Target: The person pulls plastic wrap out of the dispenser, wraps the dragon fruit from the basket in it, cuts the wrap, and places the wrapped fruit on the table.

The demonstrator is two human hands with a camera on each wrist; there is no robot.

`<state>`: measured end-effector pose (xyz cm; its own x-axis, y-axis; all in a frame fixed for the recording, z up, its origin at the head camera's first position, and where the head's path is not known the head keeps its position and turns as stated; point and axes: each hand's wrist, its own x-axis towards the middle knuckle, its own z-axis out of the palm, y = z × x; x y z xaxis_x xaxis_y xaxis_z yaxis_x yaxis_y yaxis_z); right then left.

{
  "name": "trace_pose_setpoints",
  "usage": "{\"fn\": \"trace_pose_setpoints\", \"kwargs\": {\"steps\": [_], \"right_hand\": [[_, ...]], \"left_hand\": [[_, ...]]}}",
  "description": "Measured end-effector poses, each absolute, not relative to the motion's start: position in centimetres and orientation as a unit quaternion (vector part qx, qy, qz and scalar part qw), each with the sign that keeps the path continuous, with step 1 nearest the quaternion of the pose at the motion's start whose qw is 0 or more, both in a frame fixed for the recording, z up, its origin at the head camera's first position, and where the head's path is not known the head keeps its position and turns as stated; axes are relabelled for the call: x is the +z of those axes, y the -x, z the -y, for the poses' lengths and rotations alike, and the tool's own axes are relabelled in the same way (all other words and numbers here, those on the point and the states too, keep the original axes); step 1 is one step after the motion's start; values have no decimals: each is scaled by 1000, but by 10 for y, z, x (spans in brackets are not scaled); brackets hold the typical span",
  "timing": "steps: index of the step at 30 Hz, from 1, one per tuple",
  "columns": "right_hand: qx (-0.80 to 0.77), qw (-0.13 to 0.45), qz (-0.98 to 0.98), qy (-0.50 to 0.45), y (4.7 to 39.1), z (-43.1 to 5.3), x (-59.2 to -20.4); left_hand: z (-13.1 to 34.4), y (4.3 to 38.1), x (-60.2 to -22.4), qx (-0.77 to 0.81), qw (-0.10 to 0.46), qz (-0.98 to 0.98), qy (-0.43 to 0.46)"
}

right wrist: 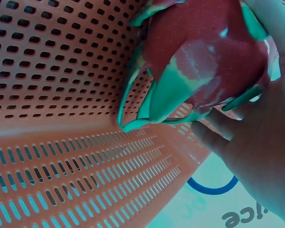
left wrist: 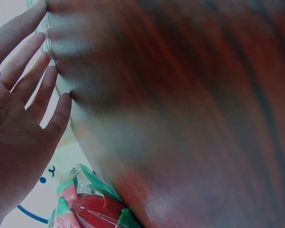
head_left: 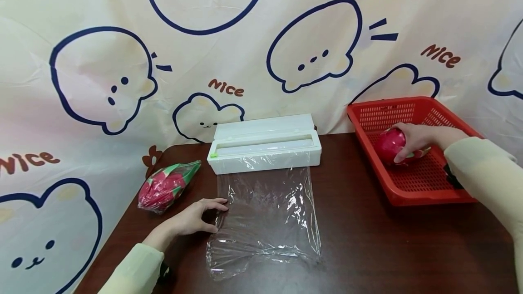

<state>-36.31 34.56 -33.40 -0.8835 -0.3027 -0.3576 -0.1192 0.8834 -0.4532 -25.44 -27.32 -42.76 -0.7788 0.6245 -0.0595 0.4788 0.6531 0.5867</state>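
My right hand (head_left: 416,139) grips a dragon fruit (head_left: 390,146) inside the red basket (head_left: 392,189). In the right wrist view the fruit (right wrist: 204,52) shows red skin and green-tipped scales, with my fingers curled round its side. My left hand (head_left: 194,217) rests at the left edge of a sheet of plastic wrap (head_left: 265,212), fingers spread and fingertips on the film. The sheet runs forward from a white wrap dispenser box (head_left: 265,162) whose lid stands up. In the left wrist view the fingers of my left hand (left wrist: 28,104) are extended, tips down at the table.
A second dragon fruit (head_left: 163,187), wrapped in clear film, lies at the table's left edge behind my left hand. A patterned cloth (head_left: 261,58) hangs behind the dark wooden table (head_left: 367,248). A green slider sits at the box's left end.
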Motion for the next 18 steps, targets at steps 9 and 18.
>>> {"fn": "trace_pose_setpoints", "kwargs": {"steps": [9,18], "right_hand": [[-198,173,-955,136,368,-349,-339],[-198,151,-960,130,370,-349,-329]], "left_hand": [[274,256,-427,281,137,-903,-295],[274,257,-428,291,148,-899,-291]]}}
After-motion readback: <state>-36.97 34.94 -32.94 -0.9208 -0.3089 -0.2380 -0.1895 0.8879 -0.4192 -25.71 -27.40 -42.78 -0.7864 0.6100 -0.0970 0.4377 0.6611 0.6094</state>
